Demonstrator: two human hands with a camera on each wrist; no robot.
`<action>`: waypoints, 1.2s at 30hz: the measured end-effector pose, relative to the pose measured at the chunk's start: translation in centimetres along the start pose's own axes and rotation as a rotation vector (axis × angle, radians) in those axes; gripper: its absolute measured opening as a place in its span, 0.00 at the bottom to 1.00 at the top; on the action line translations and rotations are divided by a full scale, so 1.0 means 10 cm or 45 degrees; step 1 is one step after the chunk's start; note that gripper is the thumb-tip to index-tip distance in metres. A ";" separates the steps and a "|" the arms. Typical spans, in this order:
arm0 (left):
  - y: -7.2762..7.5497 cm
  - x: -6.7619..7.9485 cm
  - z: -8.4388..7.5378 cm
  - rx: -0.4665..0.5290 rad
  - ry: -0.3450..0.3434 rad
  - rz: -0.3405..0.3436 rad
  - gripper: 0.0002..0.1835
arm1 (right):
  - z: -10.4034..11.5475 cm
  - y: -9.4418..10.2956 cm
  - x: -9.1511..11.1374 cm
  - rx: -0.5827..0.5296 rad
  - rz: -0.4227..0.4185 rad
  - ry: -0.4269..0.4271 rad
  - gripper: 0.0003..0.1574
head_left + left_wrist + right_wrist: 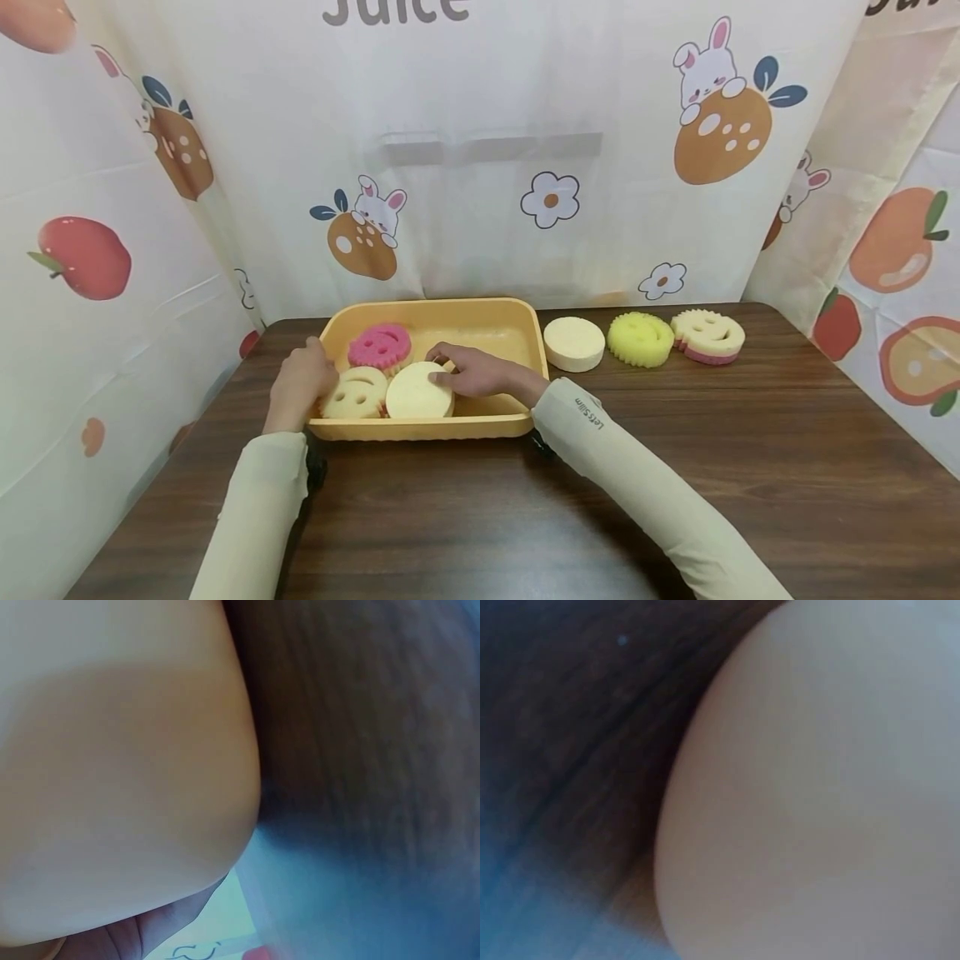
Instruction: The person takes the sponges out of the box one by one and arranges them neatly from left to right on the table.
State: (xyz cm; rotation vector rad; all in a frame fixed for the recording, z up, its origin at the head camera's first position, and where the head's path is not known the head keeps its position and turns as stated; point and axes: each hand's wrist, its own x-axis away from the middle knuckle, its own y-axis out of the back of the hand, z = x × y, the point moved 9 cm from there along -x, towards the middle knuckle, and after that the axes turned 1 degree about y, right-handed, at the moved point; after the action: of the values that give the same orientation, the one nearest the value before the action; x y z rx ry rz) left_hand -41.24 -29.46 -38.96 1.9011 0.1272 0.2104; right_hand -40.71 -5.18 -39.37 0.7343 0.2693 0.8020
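Note:
A shallow yellow tray stands on the table. My left hand grips its left rim; in the left wrist view the tray's wall covers most of that hand. Inside the tray, my right hand holds a round, plain cream sponge by its right side, thumb on top. Left of that sponge lies a cream smiley-face sponge, partly behind the left hand. A pink smiley-face sponge lies behind it. The right wrist view shows just tray wall and table.
Right of the tray, a round cream sponge, a yellow smiley sponge and a cream-and-pink smiley sponge stand in a row on the brown wooden table. A printed curtain hangs behind and at both sides.

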 end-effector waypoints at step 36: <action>-0.01 0.02 0.01 0.010 0.009 0.001 0.23 | 0.02 0.25 0.04 -0.124 -0.255 0.065 0.18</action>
State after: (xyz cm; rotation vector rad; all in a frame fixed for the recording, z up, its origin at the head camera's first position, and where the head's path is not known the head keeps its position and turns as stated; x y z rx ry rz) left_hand -40.97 -29.47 -39.08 1.9082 0.1323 0.2175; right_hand -41.79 -3.83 -37.48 0.5858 0.3415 0.6398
